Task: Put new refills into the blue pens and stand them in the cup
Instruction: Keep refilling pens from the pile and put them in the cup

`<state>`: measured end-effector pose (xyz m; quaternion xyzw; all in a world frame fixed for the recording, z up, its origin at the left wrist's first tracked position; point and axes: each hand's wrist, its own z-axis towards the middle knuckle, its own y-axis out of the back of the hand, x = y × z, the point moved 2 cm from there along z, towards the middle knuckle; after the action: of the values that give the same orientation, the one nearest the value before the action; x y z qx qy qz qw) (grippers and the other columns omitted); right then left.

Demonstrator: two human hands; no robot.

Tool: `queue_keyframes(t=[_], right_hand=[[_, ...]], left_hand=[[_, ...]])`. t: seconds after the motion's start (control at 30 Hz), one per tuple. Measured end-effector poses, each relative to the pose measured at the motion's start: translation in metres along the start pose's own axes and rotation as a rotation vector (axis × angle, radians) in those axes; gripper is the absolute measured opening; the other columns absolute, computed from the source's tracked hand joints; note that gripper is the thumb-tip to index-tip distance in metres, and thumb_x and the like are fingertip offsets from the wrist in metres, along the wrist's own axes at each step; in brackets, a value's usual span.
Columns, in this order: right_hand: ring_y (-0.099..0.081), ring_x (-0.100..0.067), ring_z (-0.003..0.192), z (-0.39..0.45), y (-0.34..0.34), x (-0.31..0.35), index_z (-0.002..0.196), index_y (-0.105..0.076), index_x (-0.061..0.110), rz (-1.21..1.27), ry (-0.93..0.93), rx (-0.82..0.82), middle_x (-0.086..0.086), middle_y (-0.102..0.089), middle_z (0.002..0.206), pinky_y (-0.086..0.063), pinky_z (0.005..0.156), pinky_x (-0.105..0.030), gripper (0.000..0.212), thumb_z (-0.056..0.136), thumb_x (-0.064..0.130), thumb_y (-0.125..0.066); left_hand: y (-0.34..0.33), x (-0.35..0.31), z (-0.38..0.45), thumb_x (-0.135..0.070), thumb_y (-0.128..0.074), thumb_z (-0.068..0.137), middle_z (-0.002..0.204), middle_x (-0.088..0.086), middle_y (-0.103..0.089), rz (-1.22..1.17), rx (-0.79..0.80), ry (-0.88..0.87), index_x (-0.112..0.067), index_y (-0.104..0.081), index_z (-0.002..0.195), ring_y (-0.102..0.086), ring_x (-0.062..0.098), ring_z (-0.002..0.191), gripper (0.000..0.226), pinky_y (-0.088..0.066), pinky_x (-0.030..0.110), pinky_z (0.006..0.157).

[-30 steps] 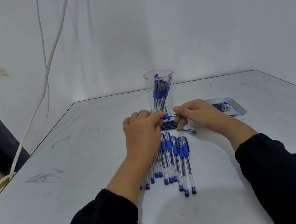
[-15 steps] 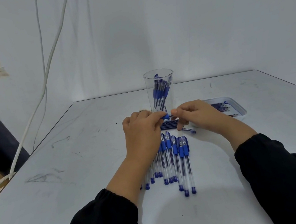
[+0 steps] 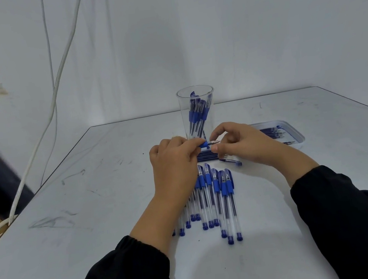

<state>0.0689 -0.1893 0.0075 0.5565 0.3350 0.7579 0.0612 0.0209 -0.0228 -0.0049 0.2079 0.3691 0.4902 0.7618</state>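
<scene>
A clear plastic cup [image 3: 184, 115] stands at the middle of the table with several blue pens [image 3: 196, 116] upright in it. Just in front of it my left hand [image 3: 172, 162] grips a blue pen [image 3: 204, 145] by its blue grip, held level. My right hand [image 3: 246, 144] curls round the pen's metal tip [image 3: 214, 142], thumb below and index finger arched above. Several capped blue pens [image 3: 217, 196] lie in a row on the table below my hands. A bundle of dark refills [image 3: 207, 157] lies under my hands.
A shallow white tray [image 3: 299, 140] with more refills [image 3: 272, 132] sits at the right. A loose blue pen part [image 3: 231, 161] lies by my right wrist. White cables [image 3: 58, 86] hang along the wall at the left, beyond the table's left edge [image 3: 42, 186].
My right hand's index finger has lifted and arched over the pen tip, where before its fingers were closed tight on it. My left hand and the pen stay in place.
</scene>
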Motion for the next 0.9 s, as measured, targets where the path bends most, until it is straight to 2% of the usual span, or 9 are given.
queue_keyframes(t=[0.07, 0.13, 0.23, 0.4, 0.53, 0.63, 0.7, 0.77, 0.9], right_hand=[[-0.068, -0.012, 0.081, -0.0001, 0.0004, -0.0005, 0.097, -0.061, 0.03, -0.022, 0.013, -0.009, 0.004, -0.073, 0.077, -0.049, 0.086, -0.033, 0.011, 0.088, 0.034, -0.067], [-0.066, -0.009, 0.079, 0.0002, -0.0003, 0.0, 0.094, -0.062, 0.028, -0.023, 0.021, -0.014, 0.005, -0.073, 0.077, -0.05, 0.085, -0.034, 0.009, 0.089, 0.036, -0.064], [-0.061, 0.001, 0.069, 0.0002, -0.0022, 0.0006, 0.089, -0.065, 0.024, -0.003, 0.021, 0.0, 0.004, -0.072, 0.075, -0.046, 0.078, -0.026, 0.017, 0.093, 0.038, -0.057], [-0.055, 0.003, 0.061, -0.0001, -0.0021, 0.0023, 0.073, -0.066, 0.017, -0.049, 0.044, -0.015, 0.004, -0.069, 0.071, -0.043, 0.072, -0.022, 0.038, 0.098, 0.039, -0.047], [-0.055, 0.005, 0.059, -0.0002, -0.0016, 0.003, 0.072, -0.067, 0.013, -0.058, 0.036, -0.028, 0.008, -0.067, 0.067, -0.039, 0.068, -0.017, 0.043, 0.098, 0.04, -0.046], [-0.06, 0.002, 0.067, 0.0017, -0.0008, -0.0008, 0.083, -0.068, 0.024, -0.045, 0.046, -0.031, 0.008, -0.068, 0.074, -0.047, 0.075, -0.026, 0.028, 0.093, 0.046, -0.053], [-0.065, -0.01, 0.079, 0.0024, 0.0, -0.0033, 0.086, -0.065, 0.031, -0.026, 0.074, -0.045, 0.007, -0.069, 0.078, -0.053, 0.082, -0.035, 0.016, 0.088, 0.046, -0.061], [-0.066, -0.019, 0.084, 0.0025, 0.0004, -0.0034, 0.085, -0.065, 0.03, -0.017, 0.102, -0.054, 0.004, -0.069, 0.08, -0.054, 0.086, -0.04, 0.013, 0.087, 0.042, -0.062], [-0.063, -0.01, 0.076, 0.0034, -0.0001, -0.003, 0.082, -0.067, 0.024, 0.027, 0.106, -0.045, 0.005, -0.067, 0.075, -0.052, 0.084, -0.036, 0.013, 0.089, 0.034, -0.063]], left_hand=[[0.0001, -0.0002, 0.0002, -0.024, -0.053, 0.094, 0.105, -0.004, -0.064, 0.006, 0.011, 0.004, -0.033, -0.065, 0.116, -0.048, 0.017, 0.104, 0.027, -0.02, 0.032, 0.094], [-0.0001, -0.0005, 0.0001, -0.024, -0.053, 0.094, 0.105, -0.004, -0.064, 0.006, 0.011, 0.007, -0.033, -0.065, 0.116, -0.048, 0.017, 0.104, 0.027, -0.02, 0.031, 0.094], [-0.0005, -0.0002, -0.0002, -0.022, -0.056, 0.093, 0.1, -0.004, -0.065, -0.01, -0.011, -0.006, -0.033, -0.067, 0.113, -0.05, 0.018, 0.1, 0.025, -0.023, 0.032, 0.093], [-0.0022, 0.001, -0.0001, -0.02, -0.06, 0.09, 0.094, -0.004, -0.066, -0.015, -0.033, -0.041, -0.032, -0.069, 0.108, -0.052, 0.019, 0.096, 0.024, -0.025, 0.034, 0.09], [-0.0035, 0.0019, 0.0002, -0.019, -0.061, 0.088, 0.09, -0.003, -0.066, -0.018, -0.048, -0.054, -0.031, -0.07, 0.107, -0.054, 0.021, 0.092, 0.023, -0.027, 0.035, 0.088], [-0.0032, 0.0019, 0.0001, -0.019, -0.062, 0.088, 0.089, -0.003, -0.066, -0.025, -0.059, -0.045, -0.03, -0.07, 0.107, -0.054, 0.021, 0.091, 0.023, -0.029, 0.037, 0.088], [-0.0035, 0.002, 0.0003, -0.02, -0.062, 0.088, 0.089, -0.003, -0.066, -0.032, -0.055, -0.047, -0.03, -0.07, 0.108, -0.054, 0.021, 0.091, 0.023, -0.028, 0.037, 0.088], [-0.0041, 0.0028, 0.0003, -0.02, -0.062, 0.088, 0.088, -0.004, -0.066, -0.029, -0.053, -0.056, -0.031, -0.07, 0.107, -0.054, 0.021, 0.09, 0.023, -0.028, 0.036, 0.088], [-0.0051, 0.0039, 0.0006, -0.018, -0.064, 0.087, 0.087, -0.004, -0.066, -0.017, -0.055, -0.064, -0.03, -0.071, 0.106, -0.055, 0.021, 0.09, 0.024, -0.03, 0.038, 0.087]])
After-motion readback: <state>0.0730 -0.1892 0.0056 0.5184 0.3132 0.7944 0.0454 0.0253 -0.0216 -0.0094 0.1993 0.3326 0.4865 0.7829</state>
